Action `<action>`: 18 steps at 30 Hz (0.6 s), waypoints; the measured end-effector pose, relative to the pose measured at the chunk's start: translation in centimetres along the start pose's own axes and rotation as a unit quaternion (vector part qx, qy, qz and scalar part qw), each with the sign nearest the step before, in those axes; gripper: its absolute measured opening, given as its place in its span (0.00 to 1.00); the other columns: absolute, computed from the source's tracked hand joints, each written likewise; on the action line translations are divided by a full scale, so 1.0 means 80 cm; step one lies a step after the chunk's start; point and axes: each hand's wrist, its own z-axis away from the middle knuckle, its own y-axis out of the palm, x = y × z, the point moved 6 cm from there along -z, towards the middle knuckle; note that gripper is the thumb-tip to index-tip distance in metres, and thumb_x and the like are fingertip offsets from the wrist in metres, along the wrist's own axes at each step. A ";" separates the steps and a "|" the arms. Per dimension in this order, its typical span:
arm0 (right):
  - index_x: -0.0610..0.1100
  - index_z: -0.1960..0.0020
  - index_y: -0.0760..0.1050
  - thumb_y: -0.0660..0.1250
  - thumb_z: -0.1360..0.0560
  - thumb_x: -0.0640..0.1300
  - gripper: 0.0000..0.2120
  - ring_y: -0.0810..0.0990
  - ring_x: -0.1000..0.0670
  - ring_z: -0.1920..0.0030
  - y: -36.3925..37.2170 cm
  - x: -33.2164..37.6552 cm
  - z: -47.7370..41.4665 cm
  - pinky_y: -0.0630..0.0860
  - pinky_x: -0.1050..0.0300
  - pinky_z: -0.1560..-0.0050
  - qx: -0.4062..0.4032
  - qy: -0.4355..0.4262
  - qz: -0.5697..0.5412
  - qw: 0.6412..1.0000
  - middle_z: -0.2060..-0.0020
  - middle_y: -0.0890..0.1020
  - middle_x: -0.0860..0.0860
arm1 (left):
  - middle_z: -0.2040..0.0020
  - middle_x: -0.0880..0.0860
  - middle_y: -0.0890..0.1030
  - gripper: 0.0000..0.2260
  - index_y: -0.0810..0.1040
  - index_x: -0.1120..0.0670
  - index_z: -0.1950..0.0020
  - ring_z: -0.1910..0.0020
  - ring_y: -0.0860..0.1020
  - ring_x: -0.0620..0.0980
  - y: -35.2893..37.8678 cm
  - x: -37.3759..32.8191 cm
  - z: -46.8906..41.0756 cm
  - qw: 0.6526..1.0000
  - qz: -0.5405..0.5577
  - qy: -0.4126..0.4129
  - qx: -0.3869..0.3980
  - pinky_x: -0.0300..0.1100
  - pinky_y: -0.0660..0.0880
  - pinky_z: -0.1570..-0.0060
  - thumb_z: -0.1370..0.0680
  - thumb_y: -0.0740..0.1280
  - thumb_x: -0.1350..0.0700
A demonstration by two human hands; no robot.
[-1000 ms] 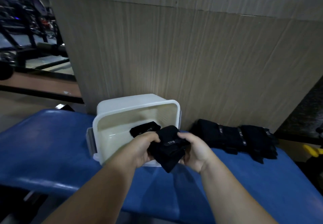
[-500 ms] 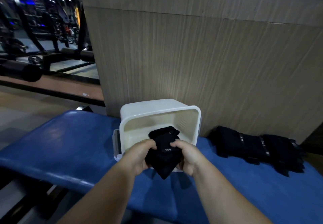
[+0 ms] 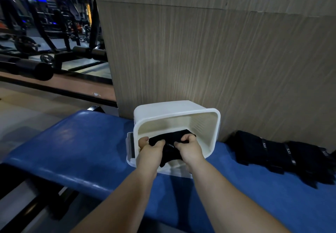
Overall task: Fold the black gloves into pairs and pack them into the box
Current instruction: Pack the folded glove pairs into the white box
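Gripping folded black glove bundle [image 3: 171, 147] tightly, left hand [image 3: 151, 150] and right hand [image 3: 189, 149] moved deeper into white box [image 3: 214, 123] at centre frame, bundle crumpled, dark.

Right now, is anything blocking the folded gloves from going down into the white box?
Nothing visible blocks them. Both hands, left hand and right hand, hold the folded gloves at the open mouth of the white box; another dark glove bundle may already lie inside, hard to tell apart.

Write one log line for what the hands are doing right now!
left hand: gripping folded gloves | right hand: gripping same | gloves: at white box opening | loose gloves: waiting on bench
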 end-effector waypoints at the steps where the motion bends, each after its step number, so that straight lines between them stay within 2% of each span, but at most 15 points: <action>1: 0.48 0.57 0.67 0.68 0.26 0.40 0.10 0.75 0.51 0.63 0.002 0.001 -0.002 0.72 0.58 0.60 -0.002 -0.012 0.021 1.000 0.61 0.77 0.49 | 0.53 0.49 0.76 0.27 0.59 0.45 0.33 0.52 0.78 0.56 -0.001 -0.001 -0.001 1.000 -0.011 0.008 -0.006 0.51 0.77 0.52 0.28 0.66 0.44; 5: 0.45 0.51 0.71 0.68 0.24 0.43 0.06 0.74 0.55 0.64 0.010 0.002 -0.005 0.69 0.65 0.64 0.003 -0.033 0.067 0.997 0.62 0.77 0.52 | 0.50 0.54 0.78 0.16 0.62 0.46 0.35 0.58 0.77 0.54 -0.006 -0.005 -0.009 0.994 -0.091 0.054 -0.035 0.49 0.77 0.55 0.22 0.61 0.52; 7: 0.43 0.48 0.73 0.68 0.24 0.44 0.07 0.75 0.54 0.60 0.015 0.003 -0.005 0.70 0.65 0.62 0.013 -0.039 0.081 0.996 0.59 0.77 0.52 | 0.47 0.55 0.77 0.12 0.66 0.48 0.38 0.58 0.77 0.55 -0.009 -0.009 -0.012 0.984 -0.145 0.087 -0.059 0.49 0.78 0.56 0.21 0.60 0.55; 9: 0.42 0.44 0.75 0.66 0.23 0.44 0.09 0.77 0.52 0.54 0.019 0.004 -0.004 0.72 0.63 0.55 0.028 -0.048 0.104 0.993 0.54 0.79 0.51 | 0.42 0.54 0.74 0.13 0.69 0.51 0.37 0.55 0.75 0.54 -0.009 -0.011 -0.016 0.971 -0.196 0.117 -0.076 0.46 0.75 0.56 0.21 0.59 0.58; 11: 0.42 0.39 0.75 0.65 0.22 0.44 0.12 0.77 0.51 0.47 0.024 0.004 -0.004 0.72 0.61 0.47 0.052 -0.053 0.141 0.987 0.47 0.80 0.49 | 0.36 0.54 0.71 0.15 0.70 0.54 0.34 0.48 0.73 0.53 -0.008 -0.008 -0.020 0.962 -0.225 0.129 -0.085 0.43 0.71 0.51 0.21 0.59 0.60; 13: 0.44 0.35 0.75 0.63 0.21 0.46 0.15 0.77 0.51 0.43 0.028 0.003 -0.003 0.71 0.62 0.46 0.078 -0.060 0.189 0.977 0.42 0.80 0.48 | 0.30 0.52 0.66 0.16 0.70 0.56 0.33 0.36 0.69 0.51 -0.006 -0.003 -0.024 0.957 -0.245 0.131 -0.082 0.38 0.65 0.45 0.20 0.58 0.61; 15: 0.45 0.32 0.73 0.62 0.21 0.47 0.18 0.75 0.50 0.38 0.032 0.002 -0.001 0.69 0.63 0.44 0.098 -0.073 0.244 0.962 0.37 0.77 0.48 | 0.26 0.53 0.61 0.16 0.69 0.56 0.31 0.27 0.61 0.48 -0.004 -0.002 -0.024 0.942 -0.295 0.138 -0.080 0.38 0.63 0.40 0.20 0.57 0.60; 18: 0.46 0.31 0.72 0.61 0.20 0.49 0.19 0.72 0.48 0.35 0.031 0.003 0.000 0.68 0.60 0.37 0.089 -0.103 0.308 0.942 0.32 0.69 0.47 | 0.23 0.55 0.54 0.18 0.63 0.56 0.27 0.23 0.52 0.51 0.001 0.001 -0.022 0.911 -0.383 0.141 -0.057 0.41 0.57 0.29 0.18 0.54 0.58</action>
